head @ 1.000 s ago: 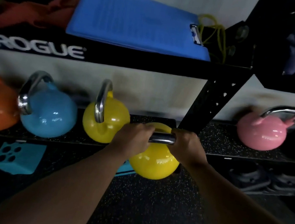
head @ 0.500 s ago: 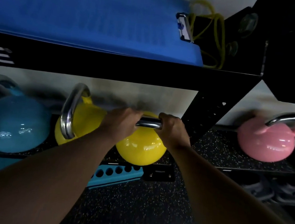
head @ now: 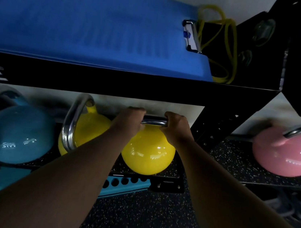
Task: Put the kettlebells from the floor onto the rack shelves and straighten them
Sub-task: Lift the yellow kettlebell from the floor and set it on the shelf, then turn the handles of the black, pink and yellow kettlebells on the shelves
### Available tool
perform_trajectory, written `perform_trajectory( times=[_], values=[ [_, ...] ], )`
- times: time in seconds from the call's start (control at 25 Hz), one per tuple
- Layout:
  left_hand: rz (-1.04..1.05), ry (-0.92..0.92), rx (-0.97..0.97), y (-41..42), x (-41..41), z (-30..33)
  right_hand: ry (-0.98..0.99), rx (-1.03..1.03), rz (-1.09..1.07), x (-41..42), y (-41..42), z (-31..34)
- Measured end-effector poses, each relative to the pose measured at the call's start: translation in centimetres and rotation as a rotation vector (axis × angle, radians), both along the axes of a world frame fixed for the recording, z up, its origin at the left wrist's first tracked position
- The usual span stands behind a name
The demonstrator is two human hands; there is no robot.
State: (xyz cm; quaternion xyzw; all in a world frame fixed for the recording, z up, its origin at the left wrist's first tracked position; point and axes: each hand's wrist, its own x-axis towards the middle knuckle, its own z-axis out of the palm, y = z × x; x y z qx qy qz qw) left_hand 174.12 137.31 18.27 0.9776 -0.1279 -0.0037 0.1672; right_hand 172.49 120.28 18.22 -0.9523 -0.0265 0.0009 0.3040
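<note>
From my head camera, my left hand [head: 128, 121] and right hand [head: 175, 128] both wrap the steel handle of the yellow kettlebell [head: 148, 151], which sits at the shelf [head: 175, 171] edge beside another yellow kettlebell [head: 89, 125].

The yellow kettlebell [head: 148, 149] at the centre has a glossy, smooth enamel-like coat that throws back small highlights; its handle [head: 154, 122] is bright polished metal. The teal kettlebell [head: 17, 135] at nine o'clock and the pink kettlebell [head: 282, 156] at three o'clock shine the same way. The shelf lining [head: 235, 158] looks like matt, rough speckled rubber. At twelve o'clock, the blue mat [head: 92, 25] looks soft, matt and ribbed.
</note>
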Motion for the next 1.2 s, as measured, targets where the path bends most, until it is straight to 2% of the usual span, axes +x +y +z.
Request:
perform_trajectory(
  times=[0.4,0.56,0.8,0.96,1.2],
  values=[
    [0.005,-0.092,-0.053,0.1,-1.0,0.0,-0.078,-0.062,0.013,-0.6,0.1,-0.2],
    [-0.102,-0.182,0.159,0.5,-3.2,0.7,-0.078,-0.12,0.021,-4.1,-0.2,1.3],
    [-0.212,-0.337,0.349,-1.0,-7.2,3.2,-0.069,-0.129,0.011,-10.3,-4.3,2.7],
    [-0.309,-0.342,0.396,-6.3,-11.8,4.1,-0.108,-0.201,-0.058,-15.6,-11.3,3.9],
    [-0.403,-0.286,0.273,-24.0,-20.7,5.3,-0.144,-0.39,-0.192,-26.9,-28.4,6.2]
  ],
)
